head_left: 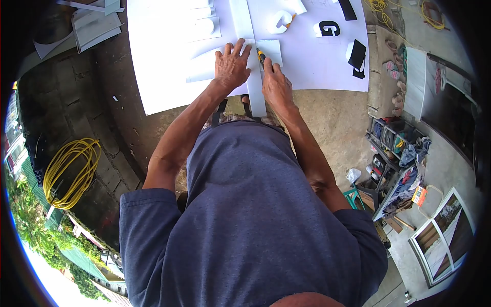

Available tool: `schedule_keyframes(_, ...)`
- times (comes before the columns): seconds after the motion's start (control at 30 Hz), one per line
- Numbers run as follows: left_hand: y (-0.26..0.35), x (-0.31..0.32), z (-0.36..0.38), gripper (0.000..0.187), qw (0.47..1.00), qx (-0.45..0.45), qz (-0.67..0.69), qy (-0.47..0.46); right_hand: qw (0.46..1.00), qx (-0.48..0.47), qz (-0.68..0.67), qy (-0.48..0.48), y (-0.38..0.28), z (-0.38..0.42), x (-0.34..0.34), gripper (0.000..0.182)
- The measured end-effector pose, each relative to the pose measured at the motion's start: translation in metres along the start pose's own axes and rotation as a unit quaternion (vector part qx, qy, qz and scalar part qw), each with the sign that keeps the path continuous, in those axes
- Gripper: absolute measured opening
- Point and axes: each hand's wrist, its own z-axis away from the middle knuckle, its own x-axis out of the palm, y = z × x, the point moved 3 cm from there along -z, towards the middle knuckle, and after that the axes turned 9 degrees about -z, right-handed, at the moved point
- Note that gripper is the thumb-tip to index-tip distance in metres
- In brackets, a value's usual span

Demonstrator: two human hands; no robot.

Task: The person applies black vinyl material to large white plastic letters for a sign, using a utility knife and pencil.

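Observation:
My left hand (232, 64) lies with its fingers spread, pressing on a long white strip (257, 97) that runs up the table and past its near edge. Closed around a yellow and black cutter (261, 55), my right hand (276, 84) is just right of the strip. The cutter's tip is at a small white sheet (271, 48) beside the strip. Farther up and right are a white curved letter piece (280, 23) and a black letter G (329, 29).
The white tabletop (307, 66) also holds black pieces (357, 55) at the right and white pieces (204, 28) at the left. A coiled yellow hose (71, 171) lies at left. Shelves with cloths (404, 153) and a white-framed window (445, 235) are at right.

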Motion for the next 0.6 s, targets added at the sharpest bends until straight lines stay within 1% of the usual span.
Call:
schedule_keyframes(0.23, 0.002, 0.002, 0.001, 0.077, 1.000, -0.002, -0.001, 0.006, 1.000, 0.009, 0.000, -0.012, -0.004, 0.024, -0.006, 0.052)
schedule_keyframes(0.47, 0.003, 0.005, 0.000, 0.077, 1.000, 0.000, -0.002, 0.005, 0.996, 0.061, -0.010, -0.069, -0.004, 0.054, -0.010, 0.055)
schedule_keyframes(0.53, 0.003, 0.005, 0.001, 0.077, 1.000, 0.002, 0.002, 0.020, 0.993, 0.082, -0.017, -0.082, -0.004, 0.065, -0.012, 0.055)
schedule_keyframes(0.6, 0.003, 0.005, 0.002, 0.077, 1.000, 0.006, 0.002, 0.019, 0.993, 0.080, -0.041, -0.072, -0.002, 0.071, -0.018, 0.049)
